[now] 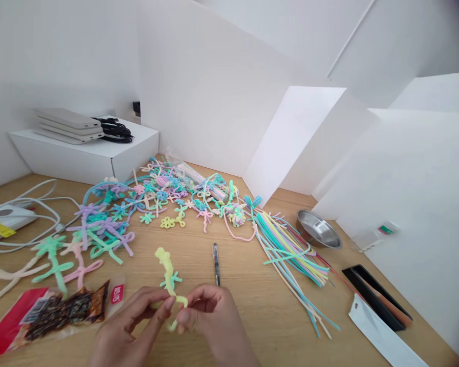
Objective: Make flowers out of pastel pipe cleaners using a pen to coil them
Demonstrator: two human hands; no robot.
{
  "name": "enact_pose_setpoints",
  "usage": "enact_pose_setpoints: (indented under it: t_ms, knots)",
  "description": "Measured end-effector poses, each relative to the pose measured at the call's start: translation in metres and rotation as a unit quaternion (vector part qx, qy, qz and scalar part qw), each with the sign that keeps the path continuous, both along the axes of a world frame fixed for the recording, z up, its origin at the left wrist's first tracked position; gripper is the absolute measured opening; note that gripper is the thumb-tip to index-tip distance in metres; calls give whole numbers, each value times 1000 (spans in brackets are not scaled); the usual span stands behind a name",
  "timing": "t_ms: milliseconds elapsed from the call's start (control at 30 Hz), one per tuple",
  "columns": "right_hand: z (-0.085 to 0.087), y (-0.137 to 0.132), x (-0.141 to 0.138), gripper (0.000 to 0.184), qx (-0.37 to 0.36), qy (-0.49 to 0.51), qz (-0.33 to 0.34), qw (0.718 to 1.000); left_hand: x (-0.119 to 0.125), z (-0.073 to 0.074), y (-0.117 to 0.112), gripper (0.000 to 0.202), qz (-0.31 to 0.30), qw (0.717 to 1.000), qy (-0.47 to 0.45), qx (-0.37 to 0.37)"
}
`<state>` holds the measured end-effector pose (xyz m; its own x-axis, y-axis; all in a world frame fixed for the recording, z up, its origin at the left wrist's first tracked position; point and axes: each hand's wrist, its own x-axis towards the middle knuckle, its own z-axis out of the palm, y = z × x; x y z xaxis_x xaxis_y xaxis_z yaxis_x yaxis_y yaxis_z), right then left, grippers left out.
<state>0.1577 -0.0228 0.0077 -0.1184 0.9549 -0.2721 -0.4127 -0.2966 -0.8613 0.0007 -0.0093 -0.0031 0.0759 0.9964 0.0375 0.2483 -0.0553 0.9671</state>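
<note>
Between my two hands is a yellow pipe cleaner (166, 261), twisted into a thick stem with looser bends at its lower end. My left hand (137, 318) pinches it near the bottom of the stem between thumb and forefinger. The fingers of my right hand (208, 313) are closed on a bent lower end of the same pipe cleaner. Just behind it a small mint-green pipe-cleaner flower (175, 280) shows, partly covered by the yellow stem. A pen (216, 262) lies on the table beyond my right hand.
Many pastel pipe-cleaner shapes (162, 188) are heaped at the back. Straight pipe cleaners (290, 244) lie to the right, by a metal bowl (319, 229). A snack packet (61, 313), a power strip (7, 224) and a white box (87, 155) are at left.
</note>
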Motion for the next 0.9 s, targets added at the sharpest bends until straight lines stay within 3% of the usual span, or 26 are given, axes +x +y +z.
enact_pose_setpoints:
  t_ms: [200, 367, 467, 767, 900]
  knots:
    - [-9, 6, -7, 27, 29, 41, -74, 996, 3, 5, 1, 7, -42, 989, -98, -98]
    - [-7, 8, -9, 39, 47, 56, -104, 992, 3, 4, 3, 22, -49, 979, -132, -151]
    - [-5, 8, -11, 31, 45, 44, -88, 994, 4, 3, 3, 26, -61, 975, -133, -165]
    - [-19, 5, -17, 32, 7, 45, -133, 990, 7, 10, 0, 2, -63, 995, -55, -53]
    - [-25, 5, -21, 34, 6, 42, -151, 988, 7, 7, 2, 5, -56, 997, -28, -38]
